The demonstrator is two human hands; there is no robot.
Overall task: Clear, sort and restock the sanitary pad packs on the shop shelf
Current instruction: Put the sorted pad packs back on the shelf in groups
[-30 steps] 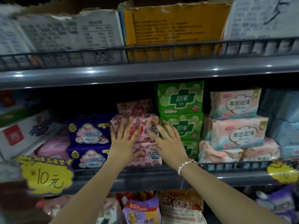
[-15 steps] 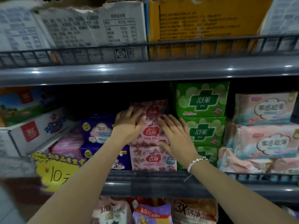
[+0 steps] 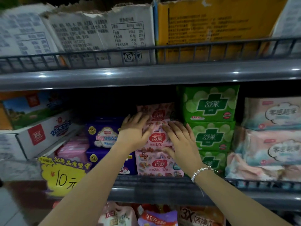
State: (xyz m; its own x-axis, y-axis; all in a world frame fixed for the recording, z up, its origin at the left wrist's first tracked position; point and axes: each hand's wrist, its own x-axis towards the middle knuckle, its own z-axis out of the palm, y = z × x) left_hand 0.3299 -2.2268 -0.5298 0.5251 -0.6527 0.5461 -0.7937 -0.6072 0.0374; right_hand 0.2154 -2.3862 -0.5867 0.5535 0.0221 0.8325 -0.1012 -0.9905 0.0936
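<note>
Pink plastic-wrapped sanitary pad packs (image 3: 158, 141) stand three high in the middle of the grey metal shop shelf (image 3: 146, 191), between a stack of purple packs (image 3: 104, 134) on the left and a taller stack of green packs with a cross logo (image 3: 210, 121) on the right. Both hands lie on the front of the middle pink pack. The left hand (image 3: 136, 131) spreads its fingers wide across the pack's left edge, and the right hand (image 3: 180, 141) rests flat and open on its right side, a beaded bracelet (image 3: 201, 172) at the wrist. Neither hand curls round anything.

The step appears to be squaring this stack. To do it well, press evenly with both palms so the soft pack slides back without twisting, keep the labels facing forward, and line its front with the pack below. Pushing from one side only would probably skew it against the green stack or tip the top pack, which already sits further back.
</note>
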